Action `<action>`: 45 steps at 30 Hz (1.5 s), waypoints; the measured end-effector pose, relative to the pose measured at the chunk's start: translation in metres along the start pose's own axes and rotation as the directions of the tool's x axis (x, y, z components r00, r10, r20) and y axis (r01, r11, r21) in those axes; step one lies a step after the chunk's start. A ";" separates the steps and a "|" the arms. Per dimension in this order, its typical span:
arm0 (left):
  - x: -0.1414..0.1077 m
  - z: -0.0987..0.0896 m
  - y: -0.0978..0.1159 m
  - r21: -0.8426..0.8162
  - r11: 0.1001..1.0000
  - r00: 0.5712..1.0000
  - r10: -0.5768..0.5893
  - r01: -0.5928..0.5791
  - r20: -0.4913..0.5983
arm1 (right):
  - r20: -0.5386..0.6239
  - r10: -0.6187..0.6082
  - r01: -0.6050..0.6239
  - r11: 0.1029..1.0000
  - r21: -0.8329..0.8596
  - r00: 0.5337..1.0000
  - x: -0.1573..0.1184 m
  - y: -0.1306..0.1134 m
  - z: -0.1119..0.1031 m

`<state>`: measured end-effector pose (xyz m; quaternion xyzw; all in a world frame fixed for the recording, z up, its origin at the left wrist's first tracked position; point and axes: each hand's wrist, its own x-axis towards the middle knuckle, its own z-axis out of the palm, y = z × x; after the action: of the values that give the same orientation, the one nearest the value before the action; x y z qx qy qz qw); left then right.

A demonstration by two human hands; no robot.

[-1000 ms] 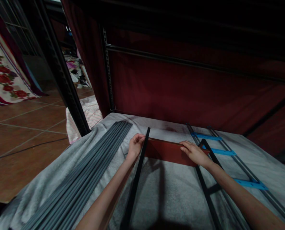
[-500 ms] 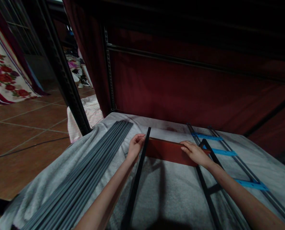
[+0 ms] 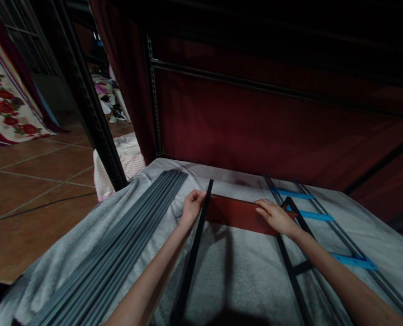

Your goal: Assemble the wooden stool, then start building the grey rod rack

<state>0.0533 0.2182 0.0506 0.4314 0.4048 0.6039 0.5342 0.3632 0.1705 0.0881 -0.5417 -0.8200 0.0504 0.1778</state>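
A reddish-brown board (image 3: 237, 215) spans between a black metal bar (image 3: 195, 249) on its left and a black metal frame (image 3: 291, 267) on its right. Near the bar's far end, my left hand (image 3: 192, 207) is closed in a pinch where the bar meets the board. What its fingertips hold is too small to make out. My right hand (image 3: 274, 216) grips the board near its right end, with fingers over the top edge and the thumb on the near face. Part of the frame is hidden behind my right hand and forearm.
A bundle of grey rods (image 3: 130, 235) lies to the left on a grey blanket (image 3: 252, 276). On the right, another dark frame with blue crosspieces (image 3: 315, 215) rests on the blanket. A black post (image 3: 92, 117) rises at the left, and a dark red curtain (image 3: 242, 131) hangs behind.
Both hands stay in place on the bar and board, with only a slight shift of the left fingers. The view has moved very slightly.
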 end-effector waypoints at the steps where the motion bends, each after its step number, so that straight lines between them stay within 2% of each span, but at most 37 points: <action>1: 0.000 0.000 0.001 0.011 1.000 1.000 0.005 -0.005 0.006 | -0.001 0.002 -0.002 1.000 -0.003 1.000 0.000 0.000 0.000; 5: 0.001 -0.001 0.002 0.004 0.999 0.999 0.049 -0.049 0.022 | 0.005 0.004 -0.004 1.000 -0.003 1.000 0.000 0.001 0.001; 10: 0.001 0.001 -0.001 0.021 1.000 1.000 0.019 -0.019 0.002 | 0.006 -0.005 0.005 1.000 -0.008 1.000 0.001 0.004 0.002; 18: 0.001 0.000 -0.002 0.051 0.998 0.999 0.044 -0.044 -0.010 | 0.004 -0.005 0.005 1.000 -0.024 1.000 0.000 0.004 0.003; 25: -0.002 0.000 -0.003 -0.037 0.999 1.000 -0.014 0.015 0.005 | -0.016 -0.025 0.025 1.000 -0.018 1.000 -0.001 0.005 0.001; 32: -0.002 0.003 -0.003 -0.020 1.000 1.000 -0.010 0.010 -0.004 | -0.012 -0.029 0.029 1.000 -0.009 1.000 0.000 0.001 0.000; 35: 0.004 -0.008 -0.003 0.013 0.999 0.999 0.044 -0.044 -0.025 | -0.036 -0.032 0.032 0.999 0.000 0.999 0.001 -0.002 -0.007; 37: 0.010 -0.024 -0.005 0.103 0.992 0.994 0.079 -0.071 -0.076 | -0.057 -0.039 0.039 0.999 -0.004 0.998 0.001 -0.003 -0.020; 39: 0.015 -0.047 -0.010 0.384 0.921 0.990 0.109 -0.066 -0.092 | -0.078 -0.044 0.043 0.999 -0.015 0.996 -0.004 -0.002 -0.037; 41: 0.015 -0.071 -0.015 0.698 0.715 0.993 0.106 -0.040 -0.051 | -0.107 -0.042 0.039 0.999 -0.027 0.993 -0.015 0.001 -0.056; 43: 0.012 -0.091 -0.021 0.847 0.531 0.997 0.075 -0.019 -0.024 | -0.156 -0.023 0.018 0.999 -0.039 0.988 -0.032 0.007 -0.074; 45: 0.006 -0.103 -0.025 0.881 0.473 0.999 0.051 -0.007 -0.019 | -0.208 0.011 -0.019 0.999 -0.037 0.978 -0.056 0.016 -0.085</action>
<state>-0.0382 0.2241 -0.0035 0.6382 0.6611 0.3287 0.2181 0.4258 0.1168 0.1495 -0.5535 -0.7938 -0.0210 0.2513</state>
